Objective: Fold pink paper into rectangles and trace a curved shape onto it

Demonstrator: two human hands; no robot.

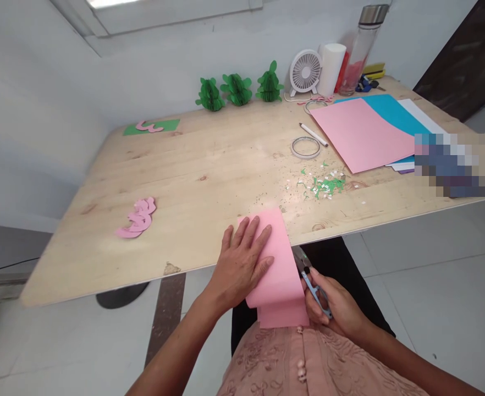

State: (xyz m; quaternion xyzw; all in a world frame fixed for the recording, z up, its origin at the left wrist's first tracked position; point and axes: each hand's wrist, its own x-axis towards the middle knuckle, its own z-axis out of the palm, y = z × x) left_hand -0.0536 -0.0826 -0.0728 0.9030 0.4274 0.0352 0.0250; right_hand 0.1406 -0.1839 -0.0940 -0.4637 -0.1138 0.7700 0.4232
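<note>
A folded strip of pink paper (pixel 277 269) lies over the table's front edge, its near end hanging down by my lap. My left hand (pixel 242 264) rests flat on it with the fingers stretched out. To the right of the strip, just off the table edge, my right hand (pixel 333 302) grips a pair of scissors (pixel 319 294) with pale blue handles. Their blades point up and away, beside the paper's right side. Whether the blades touch the paper I cannot tell.
Pink cut-outs (pixel 139 217) lie at left, green and white scraps (pixel 327 184) at right. A tape roll (pixel 306 147), marker (pixel 313 134) and pink sheet (pixel 366 132) sit farther back. Green paper figures (pixel 238 89), a fan (pixel 306 71) and a bottle (pixel 360 55) stand along the wall.
</note>
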